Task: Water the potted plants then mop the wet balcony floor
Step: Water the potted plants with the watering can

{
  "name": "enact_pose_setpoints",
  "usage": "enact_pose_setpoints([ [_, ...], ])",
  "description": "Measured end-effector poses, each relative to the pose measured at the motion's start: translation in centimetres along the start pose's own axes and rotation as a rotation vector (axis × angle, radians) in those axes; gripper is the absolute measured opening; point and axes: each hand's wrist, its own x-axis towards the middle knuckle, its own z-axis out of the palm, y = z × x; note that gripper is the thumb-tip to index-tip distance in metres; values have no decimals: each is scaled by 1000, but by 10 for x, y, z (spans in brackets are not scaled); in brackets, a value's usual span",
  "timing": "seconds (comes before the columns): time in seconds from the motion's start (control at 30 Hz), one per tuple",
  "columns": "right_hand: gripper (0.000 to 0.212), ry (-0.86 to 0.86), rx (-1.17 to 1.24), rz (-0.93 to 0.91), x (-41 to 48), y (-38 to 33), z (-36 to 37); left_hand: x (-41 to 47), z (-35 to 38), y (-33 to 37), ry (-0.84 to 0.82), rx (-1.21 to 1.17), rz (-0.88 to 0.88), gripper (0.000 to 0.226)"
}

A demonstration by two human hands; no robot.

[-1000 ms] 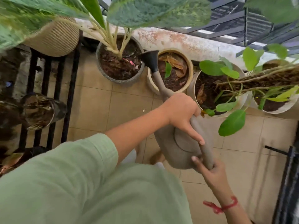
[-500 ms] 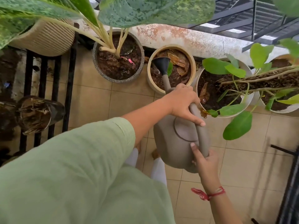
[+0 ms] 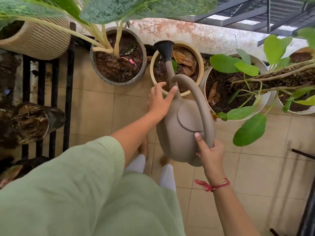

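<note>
Five upright pots stand along the upper part of the frame, and one dark pot [image 3: 52,118] lies on its side on the black rack [image 3: 68,99] at the left, with roots spilling from it. One ribbed beige pot [image 3: 42,40] sits on that rack at the upper left. One grey speckled pot [image 3: 102,77] holds dark soil and pale stalks bearing large mottled leaves. One cream pot [image 3: 202,65] at upper centre holds dark soil, dry brown leaves and a small green leaf. Two white pots, one at the right [image 3: 205,86] and one at the far right edge [image 3: 289,111], hold soil and bright green foliage around a rough brown pole.

One taupe watering can [image 3: 179,132] hangs in the centre of the frame above the tiled floor [image 3: 95,113], tilted forward so that its black rose [image 3: 164,46] sits over the cream pot.

Two hands are in view. The right hand [image 3: 211,155], with a red thread [image 3: 211,184] on its wrist, is curled around the lower end of the can's arched handle, thumb laid on the body. The left hand [image 3: 159,103], reaching out of a green sleeve [image 3: 85,167], is spread with fingers nearly straight at the base of the spout, one fingertip resting against it and nothing gripped.
</note>
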Motion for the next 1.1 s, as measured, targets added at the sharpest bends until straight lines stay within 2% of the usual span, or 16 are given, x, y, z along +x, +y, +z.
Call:
enact_pose_setpoints([
  [0.13,44,20,35,-31,6,-6,-10,0,15,31,-186,-128,-1,70],
  [0.27,42,74,104,-6,0,-2,-26,-4,33,53,-299,-119,30,65],
  [0.37,45,110,112,24,-8,8,-43,-17,54,62,-363,-101,47,47],
  [0.43,45,116,99,44,-14,16,-52,-30,66,70,-398,-274,-17,37],
  [0.53,40,124,69,79,-25,31,-66,-49,80,76,-416,-465,-194,26],
  [0.7,37,110,-6,121,-45,58,-78,-72,98,51,-445,-513,-346,22],
  [0.87,48,68,-79,142,-60,73,-73,-82,85,24,-427,-477,-441,20],
  [1.1,47,-33,-130,119,-53,61,-38,-66,46,-1,-302,-538,-470,17],
])
